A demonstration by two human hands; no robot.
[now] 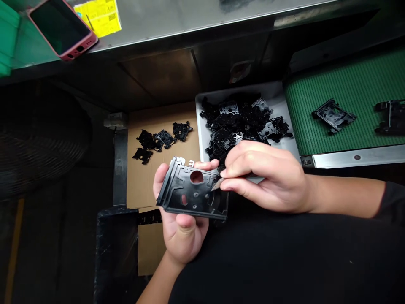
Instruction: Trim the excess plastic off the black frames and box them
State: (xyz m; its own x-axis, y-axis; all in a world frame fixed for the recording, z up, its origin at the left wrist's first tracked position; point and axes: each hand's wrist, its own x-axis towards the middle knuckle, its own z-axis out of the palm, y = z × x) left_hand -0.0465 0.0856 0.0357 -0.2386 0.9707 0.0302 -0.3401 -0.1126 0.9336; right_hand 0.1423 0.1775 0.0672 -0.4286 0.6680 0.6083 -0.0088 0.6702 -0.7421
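My left hand (185,234) holds a flat black plastic part (186,185) from below, its thumb at the near edge and fingers round the far side. The part has a round hole and several small bosses. Pinched in my right hand (268,179) is a small knife blade (217,184), its pointed tip at the right side of the part. The knife's handle is hidden in the fingers. Behind my hands stands a white tray (202,126) heaped with similar black plastic parts (228,122).
Several black parts (164,138) lie on cardboard (136,181) left of the tray. A green conveyor belt (303,135) at the right carries more parts (334,116). A phone (61,27) and yellow label (103,19) lie on the metal ledge. A fan (41,135) stands at the left.
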